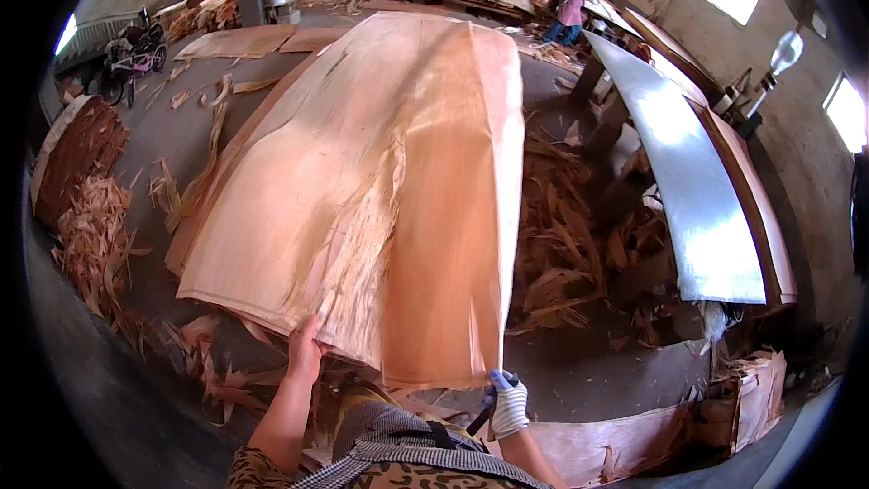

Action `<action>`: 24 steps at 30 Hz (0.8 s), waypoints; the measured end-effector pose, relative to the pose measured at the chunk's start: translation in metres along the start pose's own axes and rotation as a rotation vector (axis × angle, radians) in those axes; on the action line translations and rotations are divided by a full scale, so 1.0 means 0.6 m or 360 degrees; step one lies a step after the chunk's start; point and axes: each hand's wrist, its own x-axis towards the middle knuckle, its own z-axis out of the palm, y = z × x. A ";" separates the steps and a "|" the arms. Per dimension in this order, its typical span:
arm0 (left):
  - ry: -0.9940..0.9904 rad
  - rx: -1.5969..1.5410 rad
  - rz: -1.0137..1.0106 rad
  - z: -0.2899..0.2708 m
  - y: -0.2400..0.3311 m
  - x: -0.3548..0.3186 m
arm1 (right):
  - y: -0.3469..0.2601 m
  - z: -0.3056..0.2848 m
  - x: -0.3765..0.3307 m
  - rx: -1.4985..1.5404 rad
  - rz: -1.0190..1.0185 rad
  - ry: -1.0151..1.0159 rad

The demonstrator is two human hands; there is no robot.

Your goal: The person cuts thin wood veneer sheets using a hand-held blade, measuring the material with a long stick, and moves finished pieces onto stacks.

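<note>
Checked fabric lies nearest; beyond it, a broad, rippled wood-veneer sheet, smooth tan with a rough, splintered band, tops other sheets. Left hand: bare fingers grip its near edge. Right hand: fingers in striped knit glove curl at its corner, hold unclear.

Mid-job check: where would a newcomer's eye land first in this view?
Likely on the broad wood veneer filling the centre, with the bare left hand and white-and-blue-gloved right hand at its near edge. Next, probably the shiny, silvery tabletop curving down the right side, then the torn veneer scraps heaped between the two.
</note>
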 end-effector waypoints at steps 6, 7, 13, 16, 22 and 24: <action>-0.0243 0.0019 -0.0481 0.090 -0.133 -0.110 | -0.110 -0.212 -0.038 0.0037 -0.0007 0.0063; -0.0318 0.0050 -0.0584 0.109 -0.160 -0.124 | -0.129 -0.248 -0.045 0.0066 -0.0001 0.0069; -0.0558 0.0212 -0.0962 0.300 -0.294 -0.172 | -0.235 -0.449 -0.038 0.0048 -0.0172 0.0244; -0.0595 0.0280 -0.1016 0.381 -0.349 -0.161 | -0.291 -0.524 -0.008 0.0061 -0.0213 0.0257; -0.0823 0.0330 -0.1198 0.625 -0.483 -0.156 | -0.478 -0.718 0.080 -0.0087 -0.0471 0.0475; -0.0862 0.0246 -0.1216 0.719 -0.534 -0.172 | -0.548 -0.797 0.104 -0.0134 -0.0419 0.0558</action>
